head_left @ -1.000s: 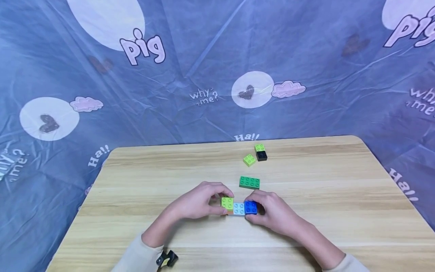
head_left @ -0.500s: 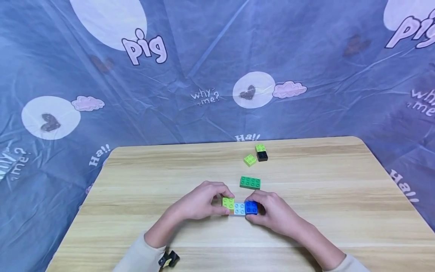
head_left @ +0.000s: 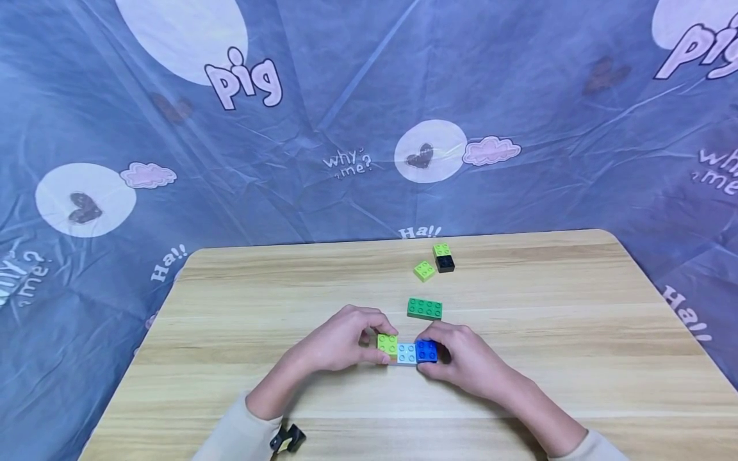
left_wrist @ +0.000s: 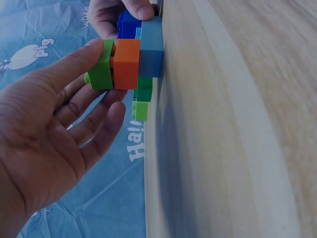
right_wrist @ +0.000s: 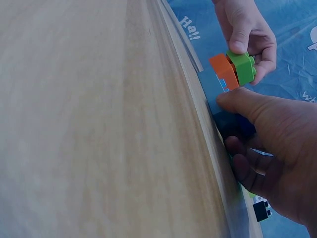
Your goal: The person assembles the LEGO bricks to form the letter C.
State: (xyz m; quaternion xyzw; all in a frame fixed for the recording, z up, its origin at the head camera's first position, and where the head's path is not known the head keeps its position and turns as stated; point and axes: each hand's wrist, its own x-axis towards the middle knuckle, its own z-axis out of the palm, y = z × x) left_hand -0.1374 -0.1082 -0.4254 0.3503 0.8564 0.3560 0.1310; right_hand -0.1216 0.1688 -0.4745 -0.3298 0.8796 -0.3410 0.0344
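Note:
A long light blue toy brick (head_left: 406, 353) lies on the table with its middle studs bare. On its left end sits an orange brick (left_wrist: 127, 64), and over that a lime green brick (head_left: 387, 344), slightly tilted with a thin gap between the two in the left wrist view. My left hand (head_left: 346, 339) pinches the lime brick between thumb and fingers. At the other end, a dark blue brick (head_left: 426, 351) stands on the light blue one. The right hand (head_left: 467, 360) grips this end, its thumb (right_wrist: 237, 100) pressed along the light blue brick's near side.
Just beyond the hands lies a green brick (head_left: 425, 308) with several studs. Farther back are a loose lime brick (head_left: 424, 271), a black brick (head_left: 444, 264) and another lime brick (head_left: 441, 250) against it. A patterned blue cloth (head_left: 323, 211) hangs behind the wooden table (head_left: 242, 307).
The left thumb has shifted slightly rightward along the lime brick's near side. Both hands keep their hold, and the other bricks stay where they were.

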